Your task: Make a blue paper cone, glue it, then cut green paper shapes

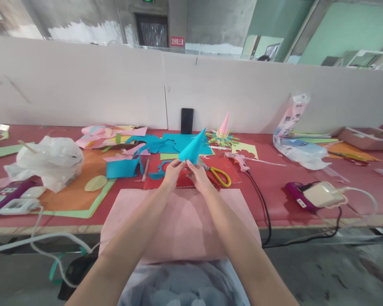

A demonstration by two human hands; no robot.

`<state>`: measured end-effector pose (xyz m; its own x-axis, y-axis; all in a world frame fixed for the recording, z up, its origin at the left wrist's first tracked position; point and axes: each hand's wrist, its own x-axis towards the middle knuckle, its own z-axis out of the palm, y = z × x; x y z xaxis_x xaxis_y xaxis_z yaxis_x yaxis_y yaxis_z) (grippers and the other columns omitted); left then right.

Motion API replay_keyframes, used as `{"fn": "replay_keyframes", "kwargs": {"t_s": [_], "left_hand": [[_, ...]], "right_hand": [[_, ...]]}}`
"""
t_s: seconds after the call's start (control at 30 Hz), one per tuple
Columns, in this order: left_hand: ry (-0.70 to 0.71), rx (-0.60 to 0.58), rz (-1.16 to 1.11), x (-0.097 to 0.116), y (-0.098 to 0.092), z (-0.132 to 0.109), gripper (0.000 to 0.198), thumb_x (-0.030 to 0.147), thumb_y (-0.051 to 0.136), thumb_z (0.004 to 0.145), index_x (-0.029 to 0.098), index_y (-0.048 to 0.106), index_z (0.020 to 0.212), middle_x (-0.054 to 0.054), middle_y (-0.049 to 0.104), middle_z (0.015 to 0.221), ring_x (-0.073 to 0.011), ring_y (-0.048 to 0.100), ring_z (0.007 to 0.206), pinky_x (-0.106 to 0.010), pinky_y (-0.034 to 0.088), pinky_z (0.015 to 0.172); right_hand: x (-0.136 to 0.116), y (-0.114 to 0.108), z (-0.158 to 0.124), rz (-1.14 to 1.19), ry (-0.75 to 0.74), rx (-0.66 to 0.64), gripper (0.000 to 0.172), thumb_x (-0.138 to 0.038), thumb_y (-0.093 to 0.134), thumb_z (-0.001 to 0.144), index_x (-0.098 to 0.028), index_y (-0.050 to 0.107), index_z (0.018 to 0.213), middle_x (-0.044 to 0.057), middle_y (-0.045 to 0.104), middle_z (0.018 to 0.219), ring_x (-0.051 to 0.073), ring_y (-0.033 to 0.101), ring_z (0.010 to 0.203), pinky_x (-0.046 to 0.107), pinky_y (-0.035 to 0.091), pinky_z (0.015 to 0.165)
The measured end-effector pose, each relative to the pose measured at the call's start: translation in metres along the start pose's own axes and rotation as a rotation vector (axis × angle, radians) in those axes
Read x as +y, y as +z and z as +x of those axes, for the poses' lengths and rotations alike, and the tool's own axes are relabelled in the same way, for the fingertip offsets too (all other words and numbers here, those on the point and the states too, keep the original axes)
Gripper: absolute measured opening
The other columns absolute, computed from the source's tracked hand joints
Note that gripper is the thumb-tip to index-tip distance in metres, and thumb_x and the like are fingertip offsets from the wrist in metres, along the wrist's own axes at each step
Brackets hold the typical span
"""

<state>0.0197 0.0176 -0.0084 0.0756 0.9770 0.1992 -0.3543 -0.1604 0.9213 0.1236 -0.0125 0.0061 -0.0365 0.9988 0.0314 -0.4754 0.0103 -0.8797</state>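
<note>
A blue paper cone (193,146) is held between my two hands, its tip leaning up to the right. My left hand (172,173) is closed on the left side of its base, and my right hand (198,175) on the right side. Scissors with yellow handles (221,176) lie just right of my right hand. Under the hands is a red sheet (234,170) with blue paper scraps (158,172). Farther back stands a pink cone (224,126) on a fringed green and yellow base. A pink glue gun (239,161) lies to the right.
A black phone (187,121) leans on the white partition (98,85). Coloured paper and a white plastic bag (55,159) lie left. Power strips (301,197) with cables sit on both sides. A pink tray (367,139) is far right. Pink cloth (178,229) covers the near edge.
</note>
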Motion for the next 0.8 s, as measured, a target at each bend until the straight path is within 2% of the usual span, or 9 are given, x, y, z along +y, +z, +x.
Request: {"fn": "replay_keyframes", "kwargs": {"t_s": [0.17, 0.4, 0.53, 0.63, 0.8], "left_hand": [[0.054, -0.026, 0.132, -0.0025, -0.0002, 0.0001, 0.027, 0.039, 0.066, 0.064, 0.016, 0.066, 0.079, -0.002, 0.068, 0.080, -0.0170, 0.061, 0.079, -0.031, 0.044, 0.082], [0.137, -0.098, 0.270, -0.0017, 0.0028, -0.0008, 0.028, 0.032, 0.064, 0.066, 0.018, 0.067, 0.089, -0.004, 0.068, 0.095, -0.0195, 0.060, 0.092, -0.034, 0.042, 0.090], [0.196, -0.104, 0.369, -0.0015, 0.0029, -0.0020, 0.026, 0.031, 0.060, 0.069, 0.018, 0.068, 0.090, -0.005, 0.067, 0.097, -0.0199, 0.059, 0.093, -0.033, 0.043, 0.088], [0.209, -0.109, 0.386, -0.0006, 0.0027, -0.0030, 0.027, 0.031, 0.058, 0.072, 0.018, 0.067, 0.093, -0.005, 0.067, 0.098, -0.0199, 0.060, 0.092, -0.032, 0.043, 0.087], [0.187, -0.075, 0.389, -0.0005, 0.0022, -0.0022, 0.026, 0.031, 0.057, 0.072, 0.018, 0.068, 0.091, -0.003, 0.068, 0.095, -0.0211, 0.061, 0.091, -0.034, 0.044, 0.087]], "right_hand": [[0.0036, -0.0035, 0.0036, 0.079, -0.023, 0.053, 0.039, -0.038, 0.071, 0.060, -0.020, 0.061, 0.093, 0.001, 0.067, 0.090, 0.012, 0.061, 0.077, 0.019, 0.046, 0.056], [0.0035, -0.0093, 0.0078, 0.152, -0.007, 0.111, 0.027, -0.037, 0.071, 0.061, -0.021, 0.059, 0.080, -0.005, 0.064, 0.070, 0.007, 0.057, 0.058, 0.017, 0.042, 0.049], [0.0013, -0.0092, 0.0076, 0.242, 0.045, 0.155, 0.026, -0.033, 0.074, 0.058, -0.019, 0.059, 0.075, -0.004, 0.063, 0.066, 0.007, 0.054, 0.054, 0.017, 0.041, 0.046], [-0.0001, -0.0084, 0.0067, 0.329, 0.082, 0.135, 0.025, -0.028, 0.075, 0.057, -0.019, 0.060, 0.074, -0.006, 0.062, 0.064, 0.005, 0.052, 0.051, 0.016, 0.039, 0.044], [-0.0019, -0.0094, 0.0060, 0.326, 0.113, 0.124, 0.020, -0.028, 0.073, 0.060, -0.019, 0.059, 0.073, -0.007, 0.061, 0.062, 0.004, 0.050, 0.049, 0.015, 0.038, 0.043]]}}
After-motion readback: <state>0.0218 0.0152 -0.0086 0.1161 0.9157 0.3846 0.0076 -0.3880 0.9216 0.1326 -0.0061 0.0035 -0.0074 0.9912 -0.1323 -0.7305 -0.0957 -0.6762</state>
